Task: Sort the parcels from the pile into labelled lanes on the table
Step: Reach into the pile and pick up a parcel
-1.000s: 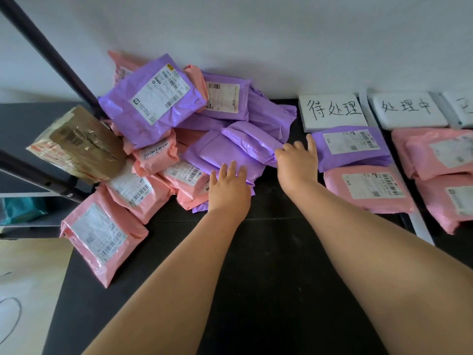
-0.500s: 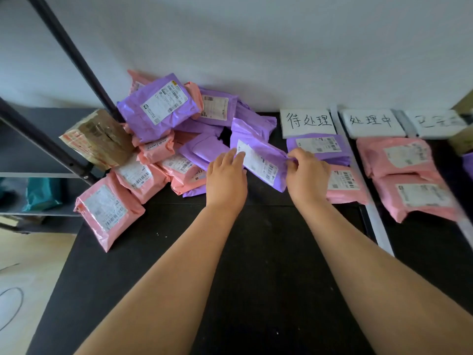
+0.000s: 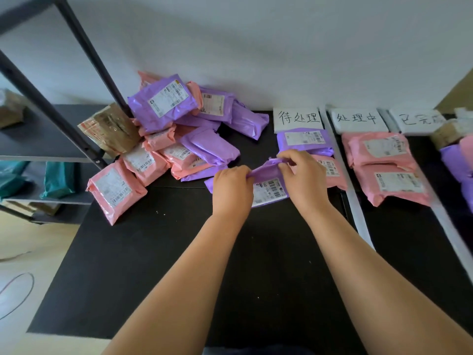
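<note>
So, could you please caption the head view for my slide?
Left hand and right hand grip a purple parcel between the pile and the labelled lanes.

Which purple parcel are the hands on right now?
The purple parcel with its label up, just in front of the pile: the left hand and right hand both grip its upper edge. The other purple ones lie untouched.

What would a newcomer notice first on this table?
The left hand and the right hand pinch a purple parcel, label up, at the middle of the black table. Behind them to the left sits a pile of pink and purple parcels; handwritten lane signs line the back edge on the right.
</note>
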`<act>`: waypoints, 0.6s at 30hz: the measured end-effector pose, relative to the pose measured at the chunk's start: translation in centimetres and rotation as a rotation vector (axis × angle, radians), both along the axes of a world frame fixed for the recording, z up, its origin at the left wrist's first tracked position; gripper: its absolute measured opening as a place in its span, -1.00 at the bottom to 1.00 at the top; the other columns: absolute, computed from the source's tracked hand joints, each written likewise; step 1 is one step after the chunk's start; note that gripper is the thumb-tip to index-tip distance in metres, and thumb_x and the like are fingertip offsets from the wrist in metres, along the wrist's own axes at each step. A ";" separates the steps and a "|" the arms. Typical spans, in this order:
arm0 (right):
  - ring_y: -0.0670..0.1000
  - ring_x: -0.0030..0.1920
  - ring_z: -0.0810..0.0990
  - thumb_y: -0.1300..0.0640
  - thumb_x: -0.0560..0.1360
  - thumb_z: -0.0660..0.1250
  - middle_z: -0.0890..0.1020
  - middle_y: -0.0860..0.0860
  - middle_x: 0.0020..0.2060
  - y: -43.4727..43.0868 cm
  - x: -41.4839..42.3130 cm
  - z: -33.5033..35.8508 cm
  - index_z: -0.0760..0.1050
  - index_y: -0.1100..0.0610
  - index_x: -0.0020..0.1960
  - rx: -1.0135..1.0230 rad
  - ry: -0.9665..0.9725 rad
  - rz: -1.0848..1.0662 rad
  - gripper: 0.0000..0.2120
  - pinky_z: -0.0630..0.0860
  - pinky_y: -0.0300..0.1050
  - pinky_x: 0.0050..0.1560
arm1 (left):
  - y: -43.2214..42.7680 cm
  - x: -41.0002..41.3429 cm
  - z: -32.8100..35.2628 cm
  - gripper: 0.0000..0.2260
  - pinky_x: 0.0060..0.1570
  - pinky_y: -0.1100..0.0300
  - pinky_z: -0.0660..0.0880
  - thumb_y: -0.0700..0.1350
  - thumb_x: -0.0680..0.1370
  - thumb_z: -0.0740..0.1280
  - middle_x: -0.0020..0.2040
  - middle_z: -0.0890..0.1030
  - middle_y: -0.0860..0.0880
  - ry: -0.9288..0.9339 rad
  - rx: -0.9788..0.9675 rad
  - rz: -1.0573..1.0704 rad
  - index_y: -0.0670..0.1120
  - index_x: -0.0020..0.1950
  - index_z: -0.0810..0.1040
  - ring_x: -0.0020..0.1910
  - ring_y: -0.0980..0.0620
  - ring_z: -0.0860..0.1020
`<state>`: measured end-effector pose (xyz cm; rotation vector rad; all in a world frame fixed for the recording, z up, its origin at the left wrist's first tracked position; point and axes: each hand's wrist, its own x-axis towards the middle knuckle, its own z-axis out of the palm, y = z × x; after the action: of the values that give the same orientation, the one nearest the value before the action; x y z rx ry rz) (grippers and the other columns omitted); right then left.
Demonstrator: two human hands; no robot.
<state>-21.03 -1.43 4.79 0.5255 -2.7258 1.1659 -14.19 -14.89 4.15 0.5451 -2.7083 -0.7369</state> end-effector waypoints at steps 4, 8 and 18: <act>0.01 0.21 0.51 0.14 0.59 0.32 0.58 -0.01 0.18 0.6 2.1 1.5 0.49 0.05 0.34 -0.121 -0.056 -0.109 -0.68 0.46 0.08 0.24 | 0.3 2.0 1.0 -0.86 -0.15 0.03 0.46 -0.11 0.64 0.24 -0.13 0.63 -0.06 -0.026 0.257 0.136 -0.12 0.04 0.57 -0.12 -0.08 0.55; -0.06 0.12 0.53 0.08 0.60 0.31 0.58 -0.06 0.12 0.7 4.4 2.3 0.48 0.03 0.34 -0.185 -0.209 -0.208 -0.69 0.47 -0.21 0.02 | -0.8 3.4 2.7 -0.86 -0.37 0.22 0.29 -0.08 0.66 0.20 -0.20 0.54 0.04 0.009 0.414 0.273 -0.09 0.02 0.51 -0.23 0.02 0.49; -0.11 0.06 0.61 -0.06 0.59 0.32 0.65 -0.10 0.09 -2.7 8.0 3.8 0.54 0.05 0.27 -0.172 -0.359 -0.091 -0.69 0.59 -0.03 0.13 | -3.5 5.5 6.2 -0.81 -0.31 0.26 0.30 -0.12 0.63 0.27 -0.32 0.44 0.07 0.085 0.740 0.336 -0.13 -0.16 0.52 -0.31 0.08 0.39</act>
<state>-13.02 -4.14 8.59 0.1818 -2.8561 1.5852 -8.70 -18.39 10.31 1.0580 -2.1134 -1.6063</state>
